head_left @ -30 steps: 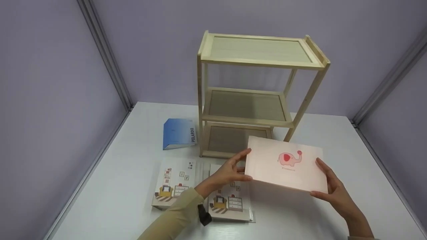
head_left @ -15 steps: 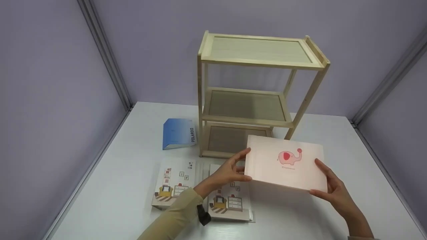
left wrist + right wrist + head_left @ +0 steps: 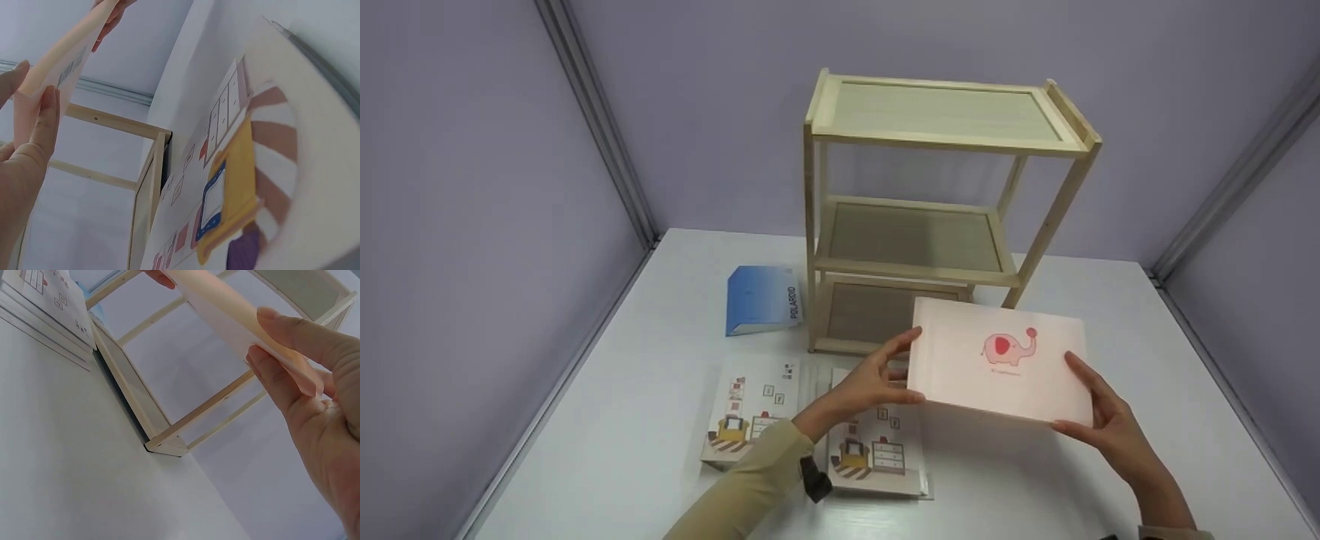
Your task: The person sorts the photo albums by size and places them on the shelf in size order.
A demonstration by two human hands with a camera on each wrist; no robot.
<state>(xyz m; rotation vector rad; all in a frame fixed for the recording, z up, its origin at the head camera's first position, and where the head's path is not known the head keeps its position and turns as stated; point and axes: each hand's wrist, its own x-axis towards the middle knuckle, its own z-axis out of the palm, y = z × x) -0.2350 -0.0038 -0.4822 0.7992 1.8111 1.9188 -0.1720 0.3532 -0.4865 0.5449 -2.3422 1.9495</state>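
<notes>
A pale pink book (image 3: 960,360) with a pink elephant on its cover is held up above the table, in front of the shelf's lower right side. My left hand (image 3: 874,386) grips its left edge, and my right hand (image 3: 1110,420) grips the right edge, thumb at the lower corner. In the left wrist view, a barcode shows on the underside of the book (image 3: 67,73). The right wrist view has the book's edge (image 3: 242,320) pinched between thumb and fingers. Below my left forearm lie two illustrated white books, the left one (image 3: 750,397) and the right one (image 3: 877,465).
A three-tier wooden shelf (image 3: 937,142) stands at the back of the white table (image 3: 630,420). To its left lies a blue box-like item marked POLAROID (image 3: 761,300). Pale walls (image 3: 472,225) with metal corner posts enclose the table on the left, back and right.
The pink book has risen slightly in the head view, both hands moving with it and keeping their grip. The shelf and the things on the table have stayed put.
</notes>
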